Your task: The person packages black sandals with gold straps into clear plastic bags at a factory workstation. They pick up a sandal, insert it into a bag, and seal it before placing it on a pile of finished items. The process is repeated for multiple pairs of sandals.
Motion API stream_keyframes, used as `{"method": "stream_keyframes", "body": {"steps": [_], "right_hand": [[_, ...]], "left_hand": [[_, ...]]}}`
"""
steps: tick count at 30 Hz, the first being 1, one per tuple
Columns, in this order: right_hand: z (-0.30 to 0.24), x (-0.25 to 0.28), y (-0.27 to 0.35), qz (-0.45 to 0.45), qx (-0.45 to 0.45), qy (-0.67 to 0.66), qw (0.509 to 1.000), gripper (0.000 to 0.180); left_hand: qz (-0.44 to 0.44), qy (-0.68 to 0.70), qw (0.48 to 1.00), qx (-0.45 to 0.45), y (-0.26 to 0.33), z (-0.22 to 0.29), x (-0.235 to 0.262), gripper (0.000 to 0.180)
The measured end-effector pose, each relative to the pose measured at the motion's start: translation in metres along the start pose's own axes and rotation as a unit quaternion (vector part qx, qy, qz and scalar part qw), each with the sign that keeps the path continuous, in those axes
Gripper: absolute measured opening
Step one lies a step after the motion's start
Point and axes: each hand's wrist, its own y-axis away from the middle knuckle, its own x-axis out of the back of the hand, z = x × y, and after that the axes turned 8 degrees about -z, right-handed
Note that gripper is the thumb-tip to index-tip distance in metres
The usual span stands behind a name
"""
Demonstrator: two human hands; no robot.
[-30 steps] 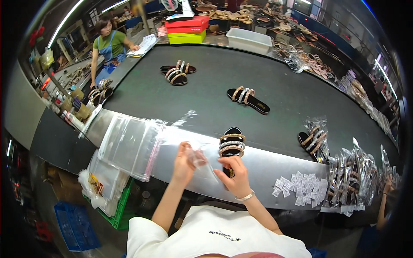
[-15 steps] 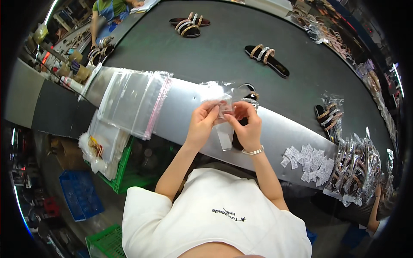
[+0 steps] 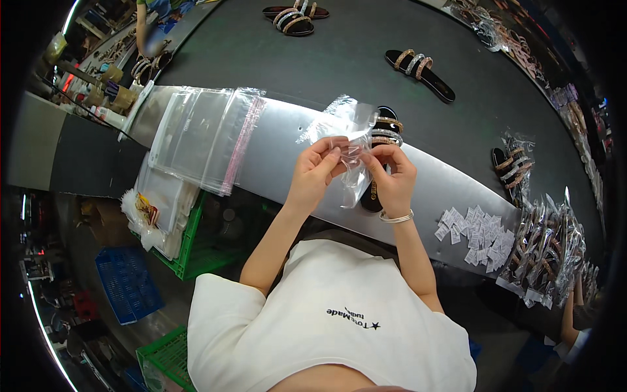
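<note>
Together, left hand (image 3: 315, 171) and right hand (image 3: 390, 178) pinch clear bag (image 3: 345, 127) above bench edge (image 3: 274, 189)

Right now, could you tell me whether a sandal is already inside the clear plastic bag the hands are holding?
No, the clear plastic bag pinched between the left hand and right hand looks empty, while the nearest sandal lies behind it.

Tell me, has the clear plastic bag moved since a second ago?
Yes. The clear plastic bag lay on the metal ledge by the sandal; now both hands hold it up above the ledge.

White T-shirt (image 3: 326, 326), silver bracelet (image 3: 396, 217)
</note>
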Motion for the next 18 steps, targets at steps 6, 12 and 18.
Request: {"method": "stream_keyframes", "body": {"steps": [6, 12, 18], "right_hand": [[0.001, 0.003, 0.0, 0.029, -0.052, -0.164, 0.985, 0.01], [0.001, 0.0, 0.0, -0.021, 0.042, 0.025, 0.999, 0.018], [-0.004, -0.009, 0.009, -0.037, 0.076, 0.205, 0.975, 0.03]], "left_hand": [[0.054, -0.111, 0.988, -0.091, 0.001, -0.003, 0.014, 0.025], [0.006, -0.225, 0.972, -0.071, 0.006, 0.003, 0.005, 0.019], [-0.003, -0.191, 0.981, 0.026, 0.01, 0.001, 0.005, 0.021]]}}
